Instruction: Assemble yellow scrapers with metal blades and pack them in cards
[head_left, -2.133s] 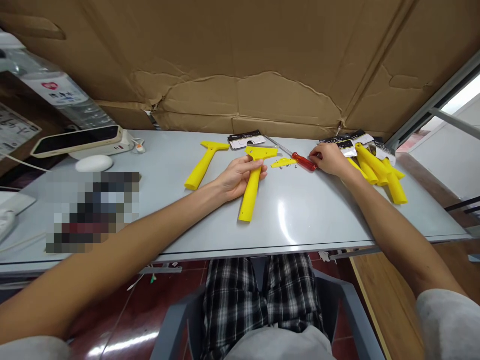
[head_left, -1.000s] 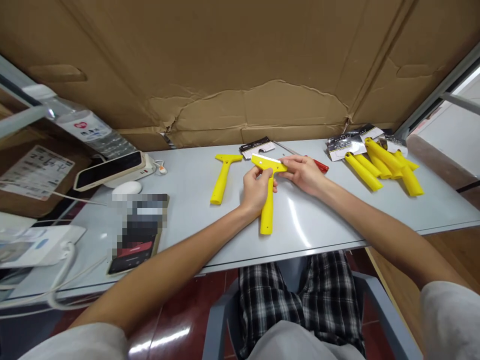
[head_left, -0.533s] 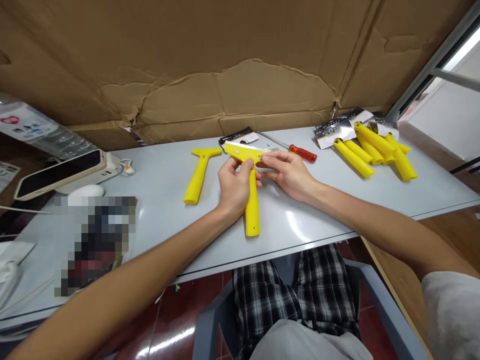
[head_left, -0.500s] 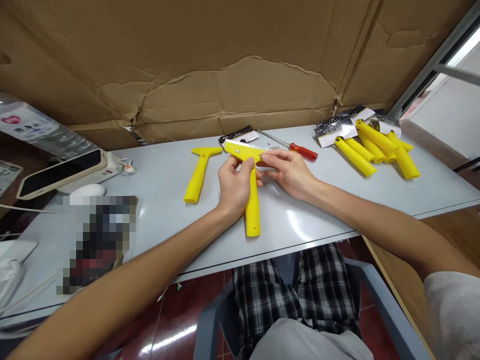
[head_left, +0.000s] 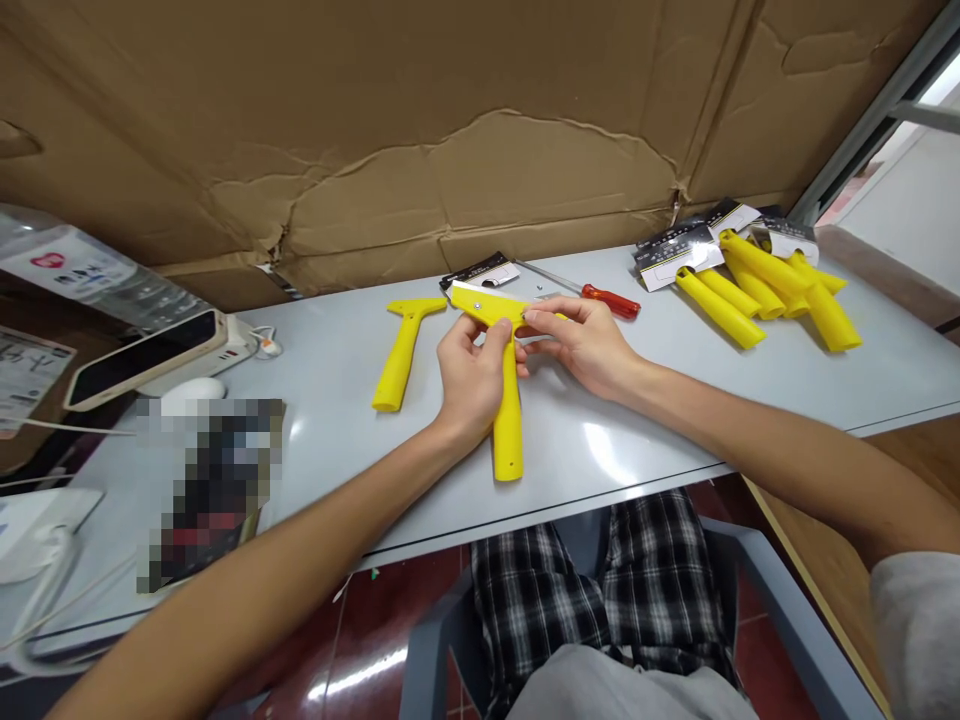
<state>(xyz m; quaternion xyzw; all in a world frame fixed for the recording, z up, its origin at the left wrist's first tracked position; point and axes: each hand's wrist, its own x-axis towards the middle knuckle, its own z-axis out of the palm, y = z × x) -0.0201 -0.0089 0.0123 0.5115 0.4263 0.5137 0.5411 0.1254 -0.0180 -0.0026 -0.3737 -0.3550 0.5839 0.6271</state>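
My left hand [head_left: 474, 375] is closed around the neck of a yellow scraper [head_left: 508, 425], its thumb on the front. The scraper is upright, handle toward me, with a pale blade edge along the top of its head and a screw [head_left: 476, 306] at the head's left part. My right hand [head_left: 581, 345] is pinched at the right part of the head, on a tiny metal piece that looks like a screw [head_left: 523, 314]; its fingertips partly hide it. Left of my hands, a second yellow scraper [head_left: 397, 360] lies on the table.
Behind my hands lie a black-and-white card [head_left: 487, 270], a loose screw [head_left: 539, 288] and a red-handled screwdriver [head_left: 611, 301]. Several carded yellow scrapers [head_left: 750, 285] are piled at the right. A phone [head_left: 142, 360], a white mouse [head_left: 193, 393] and a bottle [head_left: 90, 270] are at the left.
The camera view has shifted slightly. Both hands keep nearly the same hold on the scraper, and I see no clear movement of the fingers.
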